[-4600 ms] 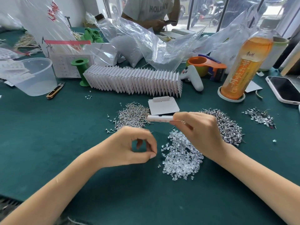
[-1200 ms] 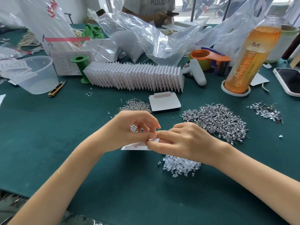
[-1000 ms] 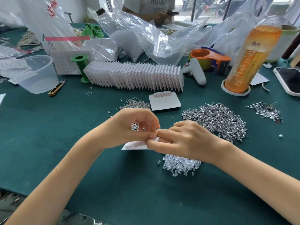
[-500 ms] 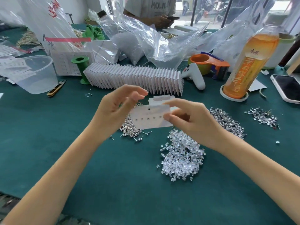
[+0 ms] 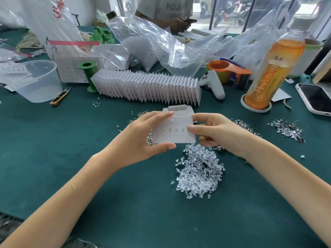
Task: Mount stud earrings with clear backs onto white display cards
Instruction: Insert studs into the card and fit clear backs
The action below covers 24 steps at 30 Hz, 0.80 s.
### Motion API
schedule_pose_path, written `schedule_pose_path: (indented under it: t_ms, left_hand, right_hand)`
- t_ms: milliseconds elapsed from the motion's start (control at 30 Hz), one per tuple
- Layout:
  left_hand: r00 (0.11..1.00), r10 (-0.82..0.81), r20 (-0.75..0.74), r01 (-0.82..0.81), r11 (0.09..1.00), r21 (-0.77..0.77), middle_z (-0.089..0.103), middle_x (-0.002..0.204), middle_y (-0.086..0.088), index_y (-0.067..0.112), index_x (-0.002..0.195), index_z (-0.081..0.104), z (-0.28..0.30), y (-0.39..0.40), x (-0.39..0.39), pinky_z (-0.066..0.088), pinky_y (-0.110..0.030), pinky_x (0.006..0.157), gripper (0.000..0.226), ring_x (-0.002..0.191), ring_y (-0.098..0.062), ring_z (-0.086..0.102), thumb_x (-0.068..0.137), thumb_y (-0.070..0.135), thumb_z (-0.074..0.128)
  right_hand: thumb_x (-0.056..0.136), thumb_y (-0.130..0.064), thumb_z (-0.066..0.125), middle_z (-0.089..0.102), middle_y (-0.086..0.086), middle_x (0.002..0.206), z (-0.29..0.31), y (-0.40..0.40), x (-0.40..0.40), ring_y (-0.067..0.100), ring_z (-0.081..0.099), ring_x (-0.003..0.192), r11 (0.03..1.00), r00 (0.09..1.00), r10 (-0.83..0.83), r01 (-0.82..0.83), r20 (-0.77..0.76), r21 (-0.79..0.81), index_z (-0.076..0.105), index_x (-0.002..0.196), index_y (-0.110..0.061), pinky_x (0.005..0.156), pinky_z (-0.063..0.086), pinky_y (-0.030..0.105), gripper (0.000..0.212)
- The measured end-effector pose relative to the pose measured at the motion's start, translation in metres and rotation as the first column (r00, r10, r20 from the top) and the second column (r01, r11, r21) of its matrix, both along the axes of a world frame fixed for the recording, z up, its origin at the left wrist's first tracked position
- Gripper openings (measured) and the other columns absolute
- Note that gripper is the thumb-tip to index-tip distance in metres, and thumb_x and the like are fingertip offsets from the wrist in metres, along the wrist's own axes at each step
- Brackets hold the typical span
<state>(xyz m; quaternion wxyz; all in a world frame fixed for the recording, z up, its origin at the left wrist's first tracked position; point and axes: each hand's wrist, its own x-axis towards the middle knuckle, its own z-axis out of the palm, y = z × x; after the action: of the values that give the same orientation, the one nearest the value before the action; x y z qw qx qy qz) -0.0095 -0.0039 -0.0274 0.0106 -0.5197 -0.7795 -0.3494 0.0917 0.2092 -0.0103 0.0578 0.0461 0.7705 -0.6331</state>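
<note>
You work in bright, even daylight that comes from the windows [image 5: 223,13] at the far side of the table [image 5: 53,149]. The glass there is washed out, almost white. The shadows under your arms are soft and weak. The plastic bags [image 5: 161,43] catch pale glare, and the pile of clear backs [image 5: 200,174] gives small sparkles. The centre of the view is sharp. Toward the edges the wide lens bends straight lines, so the bottle [image 5: 274,74] leans, and the near corners look slightly blurred.

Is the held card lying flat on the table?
No, both hands, left and right, hold the white display card raised above the table.
</note>
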Motion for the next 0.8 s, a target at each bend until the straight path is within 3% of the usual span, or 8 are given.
schedule_pose_path:
  t_ms: [100, 200, 267, 333, 433, 600, 700, 800]
  left_hand:
    - [0.999, 0.016, 0.030, -0.017, 1.000, 0.011, 0.054, 0.130, 0.009, 0.021, 0.138, 0.046, 0.000, 0.004, 0.001, 0.036, -0.019, 0.100, 0.072, 0.118, -0.006, 0.049, 0.075, 0.045, 0.071]
    - [0.996, 0.060, 0.063, -0.062, 0.998, 0.029, 0.054, 0.129, 0.013, 0.025, 0.138, 0.044, 0.002, 0.009, 0.003, 0.033, -0.012, 0.099, 0.072, 0.117, 0.001, 0.047, 0.074, 0.048, 0.069]
    - [0.996, 0.076, 0.051, -0.077, 0.997, 0.024, 0.053, 0.129, 0.014, 0.028, 0.139, 0.041, 0.004, 0.015, 0.004, 0.035, -0.018, 0.101, 0.074, 0.119, -0.002, 0.047, 0.074, 0.049, 0.069]
    - [0.995, 0.085, 0.053, -0.086, 0.996, 0.016, 0.052, 0.129, 0.015, 0.031, 0.141, 0.038, 0.005, 0.023, 0.006, 0.037, -0.023, 0.102, 0.076, 0.119, -0.005, 0.048, 0.074, 0.051, 0.069]
    - [0.995, 0.083, 0.051, -0.082, 0.996, -0.015, 0.051, 0.130, 0.014, 0.033, 0.143, 0.033, 0.006, 0.038, 0.010, 0.038, -0.022, 0.098, 0.079, 0.116, -0.002, 0.046, 0.076, 0.053, 0.070]
    - [0.995, 0.069, 0.076, -0.065, 0.996, -0.056, 0.053, 0.131, 0.009, 0.032, 0.143, 0.032, 0.005, 0.064, 0.017, 0.042, -0.028, 0.097, 0.081, 0.121, -0.009, 0.047, 0.074, 0.054, 0.069]
    - [0.995, 0.047, 0.088, -0.044, 0.999, -0.029, 0.053, 0.125, 0.014, 0.027, 0.143, 0.036, 0.003, 0.074, 0.022, 0.040, -0.025, 0.099, 0.081, 0.122, -0.007, 0.046, 0.073, 0.051, 0.070]
    - [0.997, 0.032, 0.071, -0.031, 0.999, -0.019, 0.051, 0.129, 0.011, 0.026, 0.142, 0.037, -0.001, 0.075, 0.027, 0.045, -0.034, 0.101, 0.078, 0.120, -0.005, 0.047, 0.075, 0.051, 0.069]
  right_hand:
    - [0.081, -0.048, 0.059, 0.072, -0.004, 0.073, 0.010, 0.009, 0.005, 0.008, 0.047, 0.042, 0.995, 0.999, -0.030, 0.031, -0.016, 0.097, 0.065, 0.106, -0.017, 0.040, 0.036, 0.014, 0.041]
    - [0.085, -0.043, 0.062, 0.074, -0.001, 0.075, 0.015, 0.026, 0.016, 0.019, 0.044, 0.047, 0.935, 0.974, -0.131, 0.183, -0.183, 0.304, 0.068, 0.095, -0.025, 0.045, 0.041, 0.025, 0.021]
    - [0.086, -0.033, 0.066, 0.072, -0.004, 0.072, 0.011, 0.035, 0.027, 0.025, 0.047, 0.053, 0.868, 0.958, -0.119, 0.229, -0.263, 0.441, 0.070, 0.086, -0.026, 0.052, 0.041, 0.030, 0.008]
    - [0.082, -0.031, 0.071, 0.068, -0.008, 0.072, 0.006, 0.040, 0.039, 0.008, 0.047, 0.055, 0.802, 0.961, -0.081, 0.221, -0.265, 0.555, 0.071, 0.080, -0.030, 0.057, 0.039, 0.025, 0.003]
    - [0.080, -0.033, 0.074, 0.061, -0.015, 0.073, 0.004, 0.043, 0.053, -0.003, 0.050, 0.064, 0.669, 0.977, -0.033, 0.178, -0.210, 0.722, 0.069, 0.076, -0.034, 0.058, 0.033, 0.020, 0.007]
    - [0.082, -0.039, 0.070, 0.063, -0.018, 0.085, 0.002, 0.043, 0.063, 0.001, 0.054, 0.083, 0.542, 0.989, 0.015, 0.117, -0.148, 0.832, 0.068, 0.081, -0.037, 0.072, 0.042, 0.021, 0.003]
    - [0.084, -0.044, 0.066, 0.061, -0.018, 0.089, -0.002, 0.041, 0.063, 0.000, 0.051, 0.086, 0.442, 0.989, 0.034, 0.116, -0.146, 0.889, 0.068, 0.088, -0.037, 0.071, 0.039, 0.020, 0.009]
    - [0.085, -0.049, 0.064, 0.058, -0.016, 0.087, -0.006, 0.036, 0.063, 0.002, 0.049, 0.085, 0.387, 0.983, 0.017, 0.164, -0.185, 0.907, 0.067, 0.091, -0.036, 0.070, 0.040, 0.023, 0.014]
